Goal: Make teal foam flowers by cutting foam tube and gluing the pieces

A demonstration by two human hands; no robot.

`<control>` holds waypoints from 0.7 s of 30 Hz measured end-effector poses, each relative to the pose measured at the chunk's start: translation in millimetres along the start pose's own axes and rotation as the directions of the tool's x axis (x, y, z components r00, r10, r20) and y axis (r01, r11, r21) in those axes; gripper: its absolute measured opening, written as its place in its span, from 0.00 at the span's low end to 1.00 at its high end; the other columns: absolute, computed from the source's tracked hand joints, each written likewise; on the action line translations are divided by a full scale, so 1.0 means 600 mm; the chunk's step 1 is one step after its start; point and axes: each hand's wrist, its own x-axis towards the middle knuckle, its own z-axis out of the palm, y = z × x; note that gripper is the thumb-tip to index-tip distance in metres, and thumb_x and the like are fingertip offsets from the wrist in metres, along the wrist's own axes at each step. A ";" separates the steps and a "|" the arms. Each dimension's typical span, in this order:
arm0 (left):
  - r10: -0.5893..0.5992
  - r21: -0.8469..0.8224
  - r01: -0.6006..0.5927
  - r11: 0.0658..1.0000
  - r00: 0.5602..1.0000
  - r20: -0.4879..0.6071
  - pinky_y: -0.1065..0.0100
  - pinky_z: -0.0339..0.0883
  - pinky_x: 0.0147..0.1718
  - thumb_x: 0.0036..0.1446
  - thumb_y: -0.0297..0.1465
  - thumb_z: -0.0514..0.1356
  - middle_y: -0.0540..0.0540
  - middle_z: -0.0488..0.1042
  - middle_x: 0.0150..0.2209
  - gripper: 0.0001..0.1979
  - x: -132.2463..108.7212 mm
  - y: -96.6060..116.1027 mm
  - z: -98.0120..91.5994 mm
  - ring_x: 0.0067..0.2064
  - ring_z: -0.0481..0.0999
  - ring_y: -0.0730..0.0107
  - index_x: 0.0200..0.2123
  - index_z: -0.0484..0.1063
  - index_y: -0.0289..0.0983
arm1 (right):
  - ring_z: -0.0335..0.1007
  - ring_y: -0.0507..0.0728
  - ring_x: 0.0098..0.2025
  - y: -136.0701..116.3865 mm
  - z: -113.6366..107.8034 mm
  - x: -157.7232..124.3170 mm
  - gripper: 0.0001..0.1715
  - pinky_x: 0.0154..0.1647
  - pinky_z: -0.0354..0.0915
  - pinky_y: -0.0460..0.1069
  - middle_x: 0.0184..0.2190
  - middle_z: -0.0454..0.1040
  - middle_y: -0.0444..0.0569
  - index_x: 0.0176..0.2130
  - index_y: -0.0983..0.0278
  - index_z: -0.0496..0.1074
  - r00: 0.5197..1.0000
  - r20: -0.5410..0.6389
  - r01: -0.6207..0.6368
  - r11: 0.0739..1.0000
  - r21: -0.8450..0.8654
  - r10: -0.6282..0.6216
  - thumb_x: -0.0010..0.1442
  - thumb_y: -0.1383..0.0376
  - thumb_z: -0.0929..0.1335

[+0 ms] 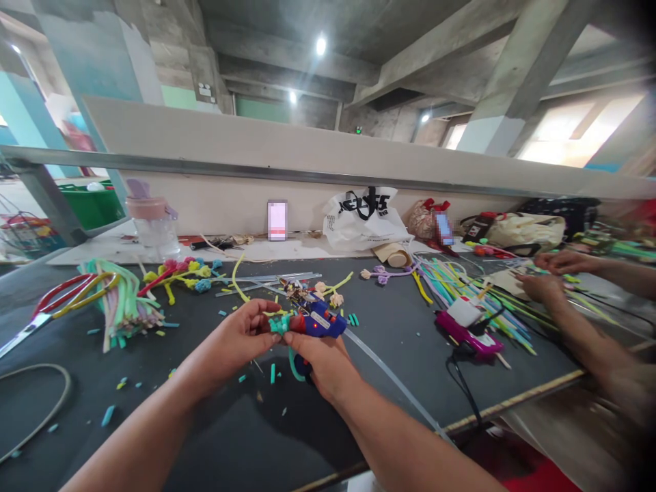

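I've my left hand [249, 333] pinching teal chenille [279, 324] at seven o'clock, seemingly steadying it for the hot-glue gun [325, 322] my right hand [328, 365] grips.

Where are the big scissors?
In the head view, the scissors lie at the far left of the table, their handles by the bundle of pale stems.

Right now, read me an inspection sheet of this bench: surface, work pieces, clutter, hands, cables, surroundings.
Surface: dark tabletop, scattered with cut scraps.
Work pieces: blue glue gun with a clear stick behind it; teal piece at its front end.
Clutter: scissors and a bundle of pastel stems, left.
Hands: right hand grips the blue glue gun; left hand holds the teal piece.
Cables: black cord by the magenta device runs toward the tabletop's edge.
Surroundings: phone, white bag, co-worker's hands at right.
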 end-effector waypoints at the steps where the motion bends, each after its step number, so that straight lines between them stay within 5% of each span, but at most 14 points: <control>1: -0.019 -0.012 0.019 1.000 1.000 0.021 0.66 0.65 0.35 0.41 0.29 0.65 0.48 0.75 0.31 0.22 -0.002 0.005 -0.001 0.35 0.74 0.66 0.43 0.66 0.36 | 0.68 0.54 0.31 -0.003 0.001 -0.001 0.09 0.36 0.62 0.48 0.27 0.75 0.42 0.29 0.62 0.76 1.000 0.011 -0.001 1.000 -0.028 0.001 0.42 0.65 0.74; 8: -0.099 -0.023 0.103 0.994 0.987 0.129 0.63 0.66 0.41 0.45 0.34 0.66 0.44 0.78 0.38 0.17 -0.016 0.028 -0.009 0.42 0.75 0.60 0.39 0.73 0.35 | 0.65 0.55 0.31 -0.023 0.015 -0.005 0.06 0.35 0.61 0.50 0.26 0.73 0.43 0.26 0.62 0.76 0.999 0.049 0.001 0.967 -0.255 0.011 0.41 0.67 0.74; 11: -0.120 -0.042 0.125 0.991 0.988 0.101 0.69 0.65 0.32 0.45 0.35 0.66 0.46 0.78 0.33 0.13 -0.017 0.031 -0.009 0.33 0.74 0.68 0.35 0.74 0.35 | 0.66 0.54 0.31 -0.024 0.016 -0.006 0.04 0.36 0.61 0.49 0.26 0.73 0.42 0.24 0.62 0.74 0.997 0.082 0.024 0.970 -0.240 -0.004 0.42 0.68 0.73; 14: -0.131 -0.043 0.134 0.990 0.989 0.068 0.74 0.54 0.20 0.46 0.36 0.65 0.51 0.73 0.25 0.11 -0.017 0.030 -0.009 0.21 0.63 0.79 0.32 0.74 0.35 | 0.66 0.54 0.31 -0.021 0.015 -0.007 0.03 0.36 0.61 0.49 0.26 0.73 0.42 0.26 0.62 0.75 0.994 0.111 0.027 0.971 -0.238 0.000 0.44 0.68 0.71; 21: -0.143 -0.123 0.152 0.981 0.987 0.077 0.76 0.45 0.17 0.48 0.37 0.64 0.56 0.61 0.16 0.10 -0.013 0.013 -0.009 0.18 0.53 0.82 0.27 0.73 0.35 | 0.66 0.53 0.28 -0.005 0.008 -0.003 0.05 0.32 0.60 0.48 0.24 0.73 0.41 0.26 0.62 0.75 0.997 0.048 -0.047 0.962 -0.268 0.062 0.42 0.68 0.72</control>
